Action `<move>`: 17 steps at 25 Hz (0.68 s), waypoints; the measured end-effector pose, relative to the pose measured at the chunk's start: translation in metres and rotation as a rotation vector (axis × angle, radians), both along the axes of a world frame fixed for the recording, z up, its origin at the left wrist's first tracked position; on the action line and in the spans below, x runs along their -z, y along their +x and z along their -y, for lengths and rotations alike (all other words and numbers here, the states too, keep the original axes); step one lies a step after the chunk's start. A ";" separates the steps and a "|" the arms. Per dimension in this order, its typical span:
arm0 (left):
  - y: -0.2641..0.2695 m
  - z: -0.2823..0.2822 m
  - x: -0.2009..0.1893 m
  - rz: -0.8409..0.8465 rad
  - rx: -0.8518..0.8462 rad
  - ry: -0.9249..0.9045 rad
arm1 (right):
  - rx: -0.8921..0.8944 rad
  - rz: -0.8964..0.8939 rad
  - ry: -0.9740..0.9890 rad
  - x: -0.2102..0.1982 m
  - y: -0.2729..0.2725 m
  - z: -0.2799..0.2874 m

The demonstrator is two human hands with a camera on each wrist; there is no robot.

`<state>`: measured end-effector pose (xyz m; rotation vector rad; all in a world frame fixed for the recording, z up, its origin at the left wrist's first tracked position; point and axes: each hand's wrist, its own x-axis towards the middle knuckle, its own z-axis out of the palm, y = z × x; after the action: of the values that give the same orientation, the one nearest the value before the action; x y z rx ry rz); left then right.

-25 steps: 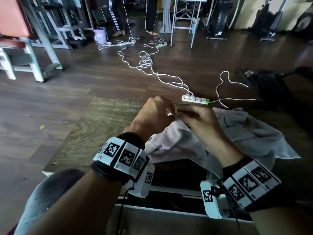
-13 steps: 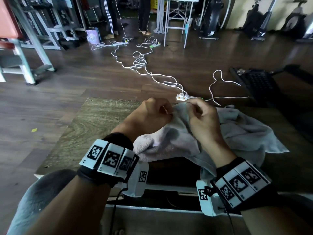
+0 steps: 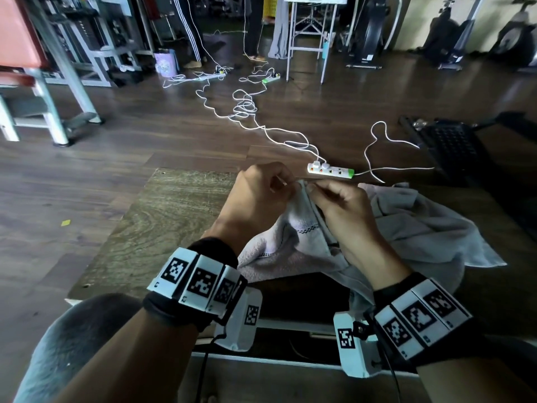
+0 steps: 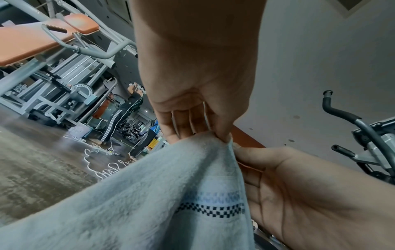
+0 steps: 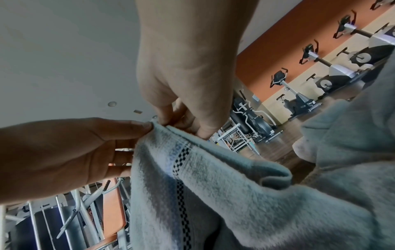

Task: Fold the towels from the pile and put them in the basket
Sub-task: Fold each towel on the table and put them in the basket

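Note:
A pale grey towel (image 3: 293,239) with a dark checkered band hangs lifted over the wooden table (image 3: 162,216). My left hand (image 3: 286,184) pinches its top corner between thumb and fingers, seen close up in the left wrist view (image 4: 222,137). Right beside it, my right hand (image 3: 312,189) pinches the same hem (image 5: 179,126), and the fingertips of the two hands nearly touch. The towel (image 4: 149,194) drapes down from both hands (image 5: 213,186). More grey towels (image 3: 421,228) lie crumpled in a pile on the table to the right.
A white power strip (image 3: 331,171) with trailing cables lies on the floor just beyond the table's far edge. A dark perforated object (image 3: 453,146) sits on the floor at the right. Gym machines and a metal stool stand farther back.
Both hands stay close together at the towel's top edge. The towel has turned, so the checkered band now shows below my hands.

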<state>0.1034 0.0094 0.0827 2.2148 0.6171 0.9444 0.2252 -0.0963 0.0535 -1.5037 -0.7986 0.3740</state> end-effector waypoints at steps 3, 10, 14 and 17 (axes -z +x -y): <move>0.001 0.000 0.002 0.009 -0.011 -0.064 | 0.004 -0.097 -0.017 -0.001 -0.003 0.001; 0.007 0.005 0.007 0.013 -0.088 -0.108 | -0.023 -0.153 -0.055 -0.003 -0.006 0.005; 0.009 0.004 0.009 0.017 -0.058 -0.141 | -0.048 -0.188 -0.093 -0.002 -0.002 0.003; 0.008 0.002 0.009 0.028 -0.049 -0.140 | -0.072 -0.197 -0.078 -0.003 -0.001 0.002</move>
<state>0.1116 0.0072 0.0734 2.0684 0.7053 0.9267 0.2242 -0.0979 0.0567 -1.4865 -0.6900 0.6035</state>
